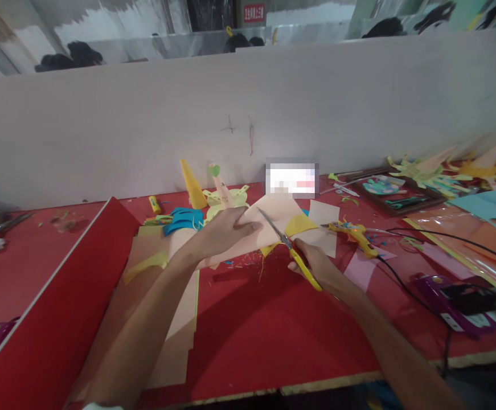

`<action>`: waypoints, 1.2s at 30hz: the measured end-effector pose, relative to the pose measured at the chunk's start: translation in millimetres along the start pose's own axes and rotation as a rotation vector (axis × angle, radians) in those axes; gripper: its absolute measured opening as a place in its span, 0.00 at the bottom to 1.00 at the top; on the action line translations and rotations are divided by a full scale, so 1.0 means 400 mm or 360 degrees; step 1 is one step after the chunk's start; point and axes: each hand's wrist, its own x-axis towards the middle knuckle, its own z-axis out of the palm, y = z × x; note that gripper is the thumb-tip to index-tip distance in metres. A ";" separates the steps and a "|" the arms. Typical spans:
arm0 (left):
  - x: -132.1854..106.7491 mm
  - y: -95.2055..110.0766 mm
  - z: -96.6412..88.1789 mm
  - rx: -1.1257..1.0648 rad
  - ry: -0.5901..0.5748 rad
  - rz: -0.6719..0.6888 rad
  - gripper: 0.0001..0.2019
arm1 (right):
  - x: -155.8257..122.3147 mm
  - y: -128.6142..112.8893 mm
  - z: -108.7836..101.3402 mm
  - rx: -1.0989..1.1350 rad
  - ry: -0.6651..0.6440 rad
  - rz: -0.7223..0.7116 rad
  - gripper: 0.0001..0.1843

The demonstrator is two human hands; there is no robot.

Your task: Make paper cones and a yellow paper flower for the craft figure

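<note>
Pinches pale paper [282,209] in the left hand [230,228]; closes the right hand [311,257] around scissors [289,242], slanting their length forward-left over the paper, toward the nearby left hand.

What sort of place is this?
It looks like a craft workshop or art classroom, though I can't tell which. The right hand holds yellow-handled scissors at a pale paper sheet, a yellow glue gun lies nearby, and a yellow cone stands on the red table.

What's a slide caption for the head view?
Left hand holding peach paper, right hand gripping yellow-handled scissors over a red table.
</note>
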 end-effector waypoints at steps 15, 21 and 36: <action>-0.003 0.000 0.001 -0.0051 -0.0067 -0.0019 0.18 | -0.002 0.010 0.003 -0.0008 -0.0016 0.0023 0.23; -0.001 -0.008 0.003 0.0013 -0.0087 -0.0037 0.19 | -0.003 0.014 0.006 -0.0114 0.0011 -0.0029 0.22; -0.002 -0.001 -0.002 0.0034 -0.0116 -0.0021 0.17 | -0.002 0.005 0.003 -0.0038 0.0030 -0.0003 0.27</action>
